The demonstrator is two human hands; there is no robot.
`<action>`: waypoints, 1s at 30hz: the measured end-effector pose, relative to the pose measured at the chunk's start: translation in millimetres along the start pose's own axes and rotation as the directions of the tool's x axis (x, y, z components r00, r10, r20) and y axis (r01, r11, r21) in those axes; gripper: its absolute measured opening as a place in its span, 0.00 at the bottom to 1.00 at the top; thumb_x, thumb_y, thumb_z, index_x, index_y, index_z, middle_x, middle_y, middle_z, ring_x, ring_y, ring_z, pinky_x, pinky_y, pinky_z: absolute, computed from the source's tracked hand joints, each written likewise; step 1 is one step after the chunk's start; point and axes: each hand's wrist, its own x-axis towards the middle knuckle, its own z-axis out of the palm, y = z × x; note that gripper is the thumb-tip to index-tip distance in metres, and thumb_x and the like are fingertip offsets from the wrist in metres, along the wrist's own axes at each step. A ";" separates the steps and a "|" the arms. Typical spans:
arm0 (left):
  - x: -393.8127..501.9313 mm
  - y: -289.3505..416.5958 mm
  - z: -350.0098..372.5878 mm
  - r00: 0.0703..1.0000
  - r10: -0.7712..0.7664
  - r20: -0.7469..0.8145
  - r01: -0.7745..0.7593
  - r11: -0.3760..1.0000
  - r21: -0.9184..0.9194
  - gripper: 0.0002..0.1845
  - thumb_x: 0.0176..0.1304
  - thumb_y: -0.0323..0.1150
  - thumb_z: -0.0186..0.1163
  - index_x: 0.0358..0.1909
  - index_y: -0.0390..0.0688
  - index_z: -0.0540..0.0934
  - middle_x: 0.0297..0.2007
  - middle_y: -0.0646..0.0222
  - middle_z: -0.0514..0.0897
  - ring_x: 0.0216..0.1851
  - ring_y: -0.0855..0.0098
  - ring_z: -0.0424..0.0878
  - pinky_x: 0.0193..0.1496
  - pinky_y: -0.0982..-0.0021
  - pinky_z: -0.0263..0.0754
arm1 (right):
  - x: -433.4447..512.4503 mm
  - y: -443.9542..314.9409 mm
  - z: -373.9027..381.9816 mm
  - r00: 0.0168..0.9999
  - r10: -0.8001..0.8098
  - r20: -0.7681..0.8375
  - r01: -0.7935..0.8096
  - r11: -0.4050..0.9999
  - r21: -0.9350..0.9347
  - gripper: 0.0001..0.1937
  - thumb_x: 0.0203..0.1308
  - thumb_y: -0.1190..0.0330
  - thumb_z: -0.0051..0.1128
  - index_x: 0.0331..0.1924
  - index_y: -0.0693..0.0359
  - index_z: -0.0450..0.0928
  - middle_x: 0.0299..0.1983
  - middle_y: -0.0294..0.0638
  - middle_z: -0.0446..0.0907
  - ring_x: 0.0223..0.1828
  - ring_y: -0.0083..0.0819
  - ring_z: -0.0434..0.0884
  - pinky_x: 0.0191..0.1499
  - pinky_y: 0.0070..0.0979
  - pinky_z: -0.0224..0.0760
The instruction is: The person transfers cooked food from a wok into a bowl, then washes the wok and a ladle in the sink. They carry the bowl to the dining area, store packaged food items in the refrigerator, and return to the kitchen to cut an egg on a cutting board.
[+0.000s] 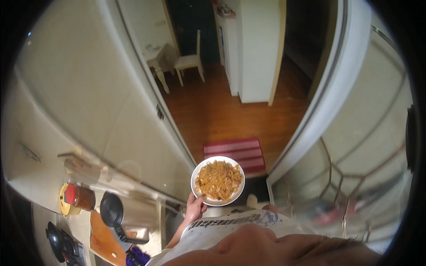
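My left hand (196,207) grips the near left rim of a round white plate (193,181), with the thumb over the edge. A heap of cooked brownish-orange food (219,179), in pieces too mixed to name, covers most of it. The plate is held level in front of my white printed shirt (233,221). My right hand is out of view; a small patch of skin (271,208) shows past the shirt's edge, and I cannot tell which body part it is.
Ahead, a white-framed doorway (306,116) leads onto a wooden floor (226,116) with a red striped mat (233,151). A chair (188,62) and table stand beyond. At left, a counter bears a cutting board (103,237), a red-lidded jar (83,198) and a black wok (55,241).
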 end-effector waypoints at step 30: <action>490.9 243.1 17.8 0.842 0.151 -0.518 -0.317 0.915 -0.249 0.23 0.52 0.18 0.47 0.53 0.40 0.67 0.30 0.61 0.78 0.09 0.77 0.63 0.08 0.76 0.56 | 606.9 4.4 -484.0 0.978 0.199 0.068 -0.207 0.967 0.147 0.09 0.57 0.67 0.56 0.34 0.65 0.81 0.25 0.47 0.82 0.26 0.36 0.82 0.29 0.33 0.75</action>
